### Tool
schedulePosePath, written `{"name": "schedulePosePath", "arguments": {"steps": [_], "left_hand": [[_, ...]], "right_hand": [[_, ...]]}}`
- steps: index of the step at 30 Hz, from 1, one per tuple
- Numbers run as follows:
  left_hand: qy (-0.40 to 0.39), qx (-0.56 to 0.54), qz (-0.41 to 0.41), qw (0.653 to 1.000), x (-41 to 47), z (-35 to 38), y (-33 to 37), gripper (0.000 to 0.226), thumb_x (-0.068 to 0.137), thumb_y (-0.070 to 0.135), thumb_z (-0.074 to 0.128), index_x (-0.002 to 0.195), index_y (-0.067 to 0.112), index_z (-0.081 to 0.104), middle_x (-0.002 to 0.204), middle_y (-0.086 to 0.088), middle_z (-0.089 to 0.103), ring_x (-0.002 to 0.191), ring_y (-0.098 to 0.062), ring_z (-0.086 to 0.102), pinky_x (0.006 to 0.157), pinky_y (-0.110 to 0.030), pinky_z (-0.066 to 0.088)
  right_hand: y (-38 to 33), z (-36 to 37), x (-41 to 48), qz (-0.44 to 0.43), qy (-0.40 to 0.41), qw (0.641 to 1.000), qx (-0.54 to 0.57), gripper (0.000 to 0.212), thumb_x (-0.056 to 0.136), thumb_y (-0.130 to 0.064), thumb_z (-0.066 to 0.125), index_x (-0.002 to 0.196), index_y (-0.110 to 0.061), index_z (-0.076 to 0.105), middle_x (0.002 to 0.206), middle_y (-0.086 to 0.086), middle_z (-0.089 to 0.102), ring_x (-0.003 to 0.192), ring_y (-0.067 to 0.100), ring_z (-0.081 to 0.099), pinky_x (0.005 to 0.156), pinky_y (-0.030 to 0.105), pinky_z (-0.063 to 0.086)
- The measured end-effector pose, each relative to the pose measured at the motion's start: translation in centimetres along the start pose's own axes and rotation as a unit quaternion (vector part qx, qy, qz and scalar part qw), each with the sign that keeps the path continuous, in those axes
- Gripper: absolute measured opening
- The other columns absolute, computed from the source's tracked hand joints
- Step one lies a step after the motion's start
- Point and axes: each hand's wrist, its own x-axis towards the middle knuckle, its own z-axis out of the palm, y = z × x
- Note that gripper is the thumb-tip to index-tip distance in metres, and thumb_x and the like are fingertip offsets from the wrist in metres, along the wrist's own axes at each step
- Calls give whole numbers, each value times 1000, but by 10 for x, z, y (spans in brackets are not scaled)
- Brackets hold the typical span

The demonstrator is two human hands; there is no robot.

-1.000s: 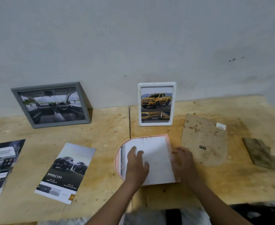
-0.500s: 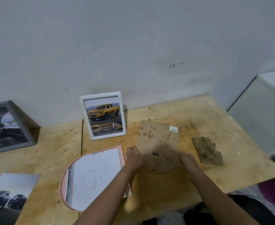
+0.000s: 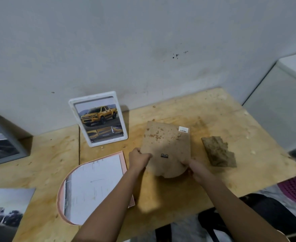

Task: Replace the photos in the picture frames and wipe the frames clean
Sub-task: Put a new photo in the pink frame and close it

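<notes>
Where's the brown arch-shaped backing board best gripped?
Probably by its opposite side edges near the rounded end, from the near side: the brown arch-shaped backing board is thin and flat, and the left hand and right hand grip it there.

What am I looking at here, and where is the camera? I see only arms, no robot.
There is no machine: a person works with bare hands. The single camera sits on their head, looking forward and down, so the view is the person's own. The left hand and the right hand both grip the near, rounded end of a brown backing board that carries a metal hanger. On the wooden table an arch-shaped pink frame lies flat with a white sheet in it. A white frame showing a yellow truck leans against the wall; a grey frame stands at far left. A brown cloth lies right of the board, a brochure at the near left.
</notes>
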Motion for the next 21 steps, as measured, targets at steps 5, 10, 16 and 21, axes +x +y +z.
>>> {"name": "schedulePosePath", "arguments": {"steps": [5, 10, 16, 21], "left_hand": [[-171, -291, 25, 941, -24, -15, 2, 66, 80, -8, 62, 132, 25, 39, 126, -7, 51, 117, -30, 50, 90, -46, 53], [-187, -376, 27, 907, -35, -49, -10, 57, 83, -9, 55, 134, 14, 40, 127, -16, 52, 110, -33, 59, 79, -38, 58], [-87, -378, 39, 921, -44, -116, -39, 56, 78, 25, 66, 130, 12, 50, 122, -21, 61, 109, -38, 60, 83, -45, 53], [-6, -449, 22, 893, -68, -163, -85, 32, 86, 18, 58, 116, 7, 63, 107, -22, 67, 90, -34, 66, 77, -43, 55]], "right_hand": [[2, -13, -20, -13, -116, 992, 42, 33, 79, -10, 70, 106, -4, 53, 104, 9, 59, 87, 21, 52, 69, 29, 40], [-10, -15, -23, -75, -119, 978, 157, 37, 84, -10, 64, 119, -5, 54, 112, 11, 59, 102, 25, 55, 80, 33, 48], [-26, -1, -27, -88, -189, 976, 55, 39, 83, -4, 63, 118, -13, 50, 111, 11, 60, 97, 26, 60, 70, 34, 50], [-17, 51, -41, -60, -305, 945, -104, 53, 66, -5, 73, 115, -10, 55, 107, 16, 63, 94, 30, 63, 72, 36, 52]]}}
